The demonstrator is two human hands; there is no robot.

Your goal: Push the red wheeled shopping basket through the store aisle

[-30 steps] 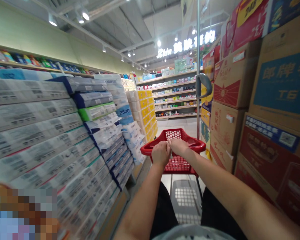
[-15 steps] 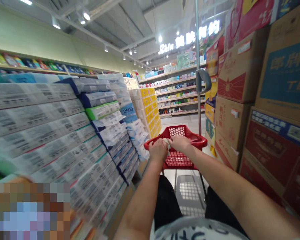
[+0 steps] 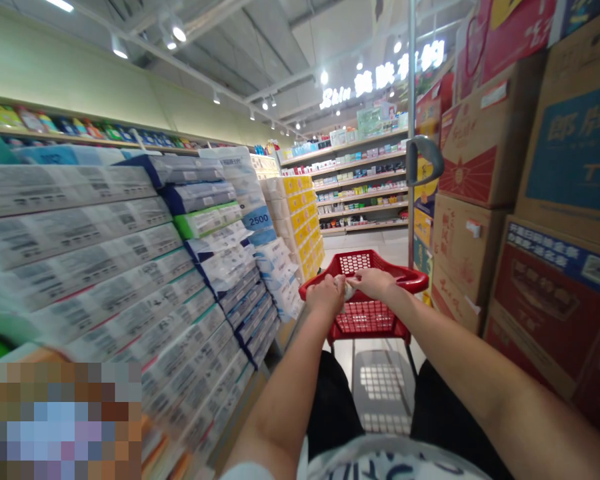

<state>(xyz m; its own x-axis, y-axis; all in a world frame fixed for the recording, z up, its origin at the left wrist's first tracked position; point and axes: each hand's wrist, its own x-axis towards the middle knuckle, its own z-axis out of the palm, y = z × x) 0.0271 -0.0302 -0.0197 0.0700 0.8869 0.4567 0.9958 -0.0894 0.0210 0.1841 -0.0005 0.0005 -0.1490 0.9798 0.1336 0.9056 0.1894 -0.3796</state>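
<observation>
Okay, both hands on the shopping cart (image 3: pixel 365 320), low centre of frame. Left hand (image 3: pixel 325 298) wraps the red handle (image 3: pixel 410 281) left of centre; its fingers (image 3: pixel 333 287) curl tight over the rail. Right hand (image 3: pixel 373 283) lies on the same rail, its fingers (image 3: pixel 359 276) close together and pointing toward the left hand. Small pale scrap (image 3: pixel 349 291) sits between the hands at the rail: maybe tissue or paper, too small to tell, and can't tell which hand has it. Progress as shown: hands on the cart, no shelf goods in either hand, shelf stock untouched. Tissue packs (image 3: pixel 105 247) stack high along the left of frame, cartons (image 3: pixel 470 160) wall the right, lit shelves (image 3: pixel 360 180) stand at the far end of the aisle, metal pole (image 3: pixel 411 80) rises upper right
</observation>
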